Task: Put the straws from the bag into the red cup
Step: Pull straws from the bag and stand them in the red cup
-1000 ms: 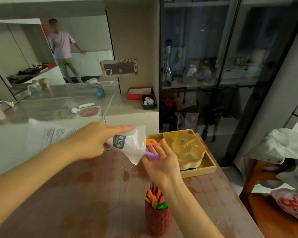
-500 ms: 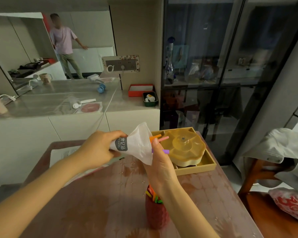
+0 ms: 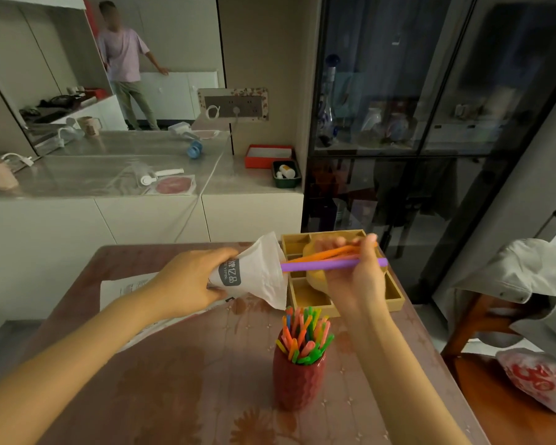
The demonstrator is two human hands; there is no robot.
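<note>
Straws point(image 3: 331, 260) in raised R hand point(image 3: 353, 277)

The red cup point(image 3: 299, 379) stands alone on the counter point(image 3: 180, 380), its mouth crowded with upright straws point(image 3: 304, 335) that leave little free opening. Bare counter lies open in front of it and to its left. Behind it the yellow tray point(image 3: 395, 292) blocks the far right corner. The bag point(image 3: 260, 271) hangs over the gap between cup and tray. A sheet of paper point(image 3: 122, 289) lies flat at far left. To the right, the chair point(image 3: 495, 319) stands beside the counter edge.
</note>
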